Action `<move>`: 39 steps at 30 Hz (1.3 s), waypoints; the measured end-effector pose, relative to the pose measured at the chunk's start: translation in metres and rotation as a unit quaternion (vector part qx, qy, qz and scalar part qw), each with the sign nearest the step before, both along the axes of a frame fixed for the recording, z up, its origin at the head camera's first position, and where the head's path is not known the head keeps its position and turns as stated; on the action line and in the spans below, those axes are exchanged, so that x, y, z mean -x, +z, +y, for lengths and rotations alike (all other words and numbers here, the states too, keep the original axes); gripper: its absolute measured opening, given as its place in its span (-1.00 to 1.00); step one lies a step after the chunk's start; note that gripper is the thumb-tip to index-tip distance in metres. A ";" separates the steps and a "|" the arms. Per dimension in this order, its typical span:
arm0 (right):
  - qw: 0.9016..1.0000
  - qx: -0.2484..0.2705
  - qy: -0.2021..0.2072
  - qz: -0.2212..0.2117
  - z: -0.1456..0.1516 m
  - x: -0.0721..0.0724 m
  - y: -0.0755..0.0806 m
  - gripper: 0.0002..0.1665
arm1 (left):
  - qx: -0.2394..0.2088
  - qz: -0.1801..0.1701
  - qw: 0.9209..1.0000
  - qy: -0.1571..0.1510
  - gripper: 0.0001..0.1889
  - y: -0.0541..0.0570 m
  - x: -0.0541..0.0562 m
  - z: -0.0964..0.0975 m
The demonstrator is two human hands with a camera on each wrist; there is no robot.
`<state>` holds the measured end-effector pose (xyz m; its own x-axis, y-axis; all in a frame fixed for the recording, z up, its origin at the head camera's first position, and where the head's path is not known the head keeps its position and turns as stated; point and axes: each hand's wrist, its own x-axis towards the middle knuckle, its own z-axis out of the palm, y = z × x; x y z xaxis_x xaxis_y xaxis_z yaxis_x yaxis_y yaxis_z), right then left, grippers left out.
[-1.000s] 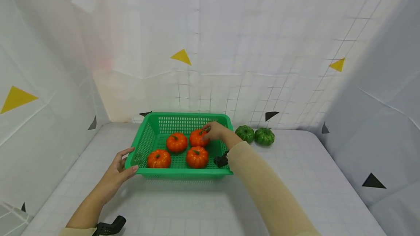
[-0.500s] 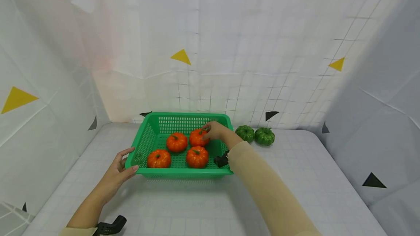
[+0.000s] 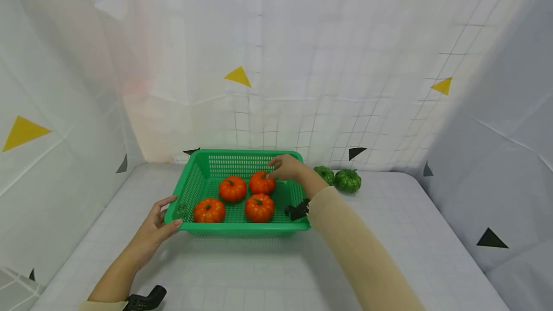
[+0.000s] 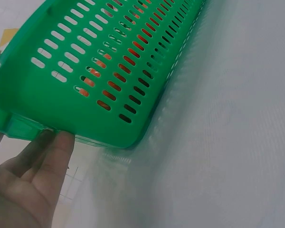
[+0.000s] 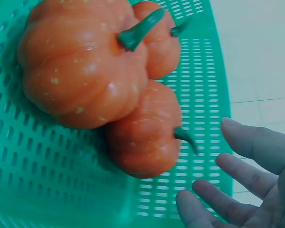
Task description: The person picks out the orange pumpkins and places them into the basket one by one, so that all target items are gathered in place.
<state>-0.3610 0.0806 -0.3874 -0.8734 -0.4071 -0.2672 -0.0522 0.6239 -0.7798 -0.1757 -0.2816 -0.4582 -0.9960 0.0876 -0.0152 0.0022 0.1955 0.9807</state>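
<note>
A green plastic basket [image 3: 242, 226] with slotted walls stands on the table, several orange toy pumpkins inside it. My left hand [image 3: 149, 234] holds its front left corner, thumb on the front rim and fingers along the side; the left wrist view shows fingertips [image 4: 61, 142] under the rim. Over the back right of the basket is my right hand [image 3: 288, 167], beside the rear right pumpkin [image 3: 260, 184]. In the right wrist view its fingers [image 5: 251, 175] are spread and apart from the nearest pumpkin [image 5: 145, 135], with nothing held.
Two green pumpkins, one partly behind the right wrist [image 3: 324, 174] and one fully visible green pumpkin [image 3: 348, 181], sit right of the basket near the back wall. White sheeting [image 3: 345, 52] encloses the table [image 3: 242, 272] at the back and sides.
My right hand has let go of the rear right pumpkin and moved slightly up and right. Its forearm now covers part of a green pumpkin. My left hand stays on the basket corner.
</note>
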 end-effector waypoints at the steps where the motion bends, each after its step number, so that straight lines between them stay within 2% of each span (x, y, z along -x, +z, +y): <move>1: 1.000 -0.002 0.003 0.003 0.001 -0.001 0.003 -0.34 | -0.001 0.000 1.000 -0.001 -0.20 0.000 0.000 0.000; 9: 1.000 0.000 0.023 0.003 0.015 -0.015 0.027 -0.34 | -0.003 -0.004 1.000 -0.001 -0.19 0.000 0.000 -0.002; 18: 0.997 -0.037 0.047 0.054 0.029 -0.031 0.041 -0.40 | -0.003 -0.005 1.000 -0.002 -0.20 -0.001 0.000 -0.001; 22: 0.994 -0.060 0.047 0.076 0.036 -0.040 0.043 -0.43 | -0.002 0.000 1.000 -0.004 -0.20 -0.002 0.001 -0.002; 29: 0.992 -0.053 0.046 0.102 0.047 -0.054 0.041 -0.45 | 0.000 0.000 1.000 -0.004 -0.19 -0.003 0.001 -0.002; 39: 0.992 -0.011 0.028 0.125 0.071 -0.071 0.032 -0.51 | -0.001 0.001 1.000 -0.004 -0.20 0.000 0.000 -0.001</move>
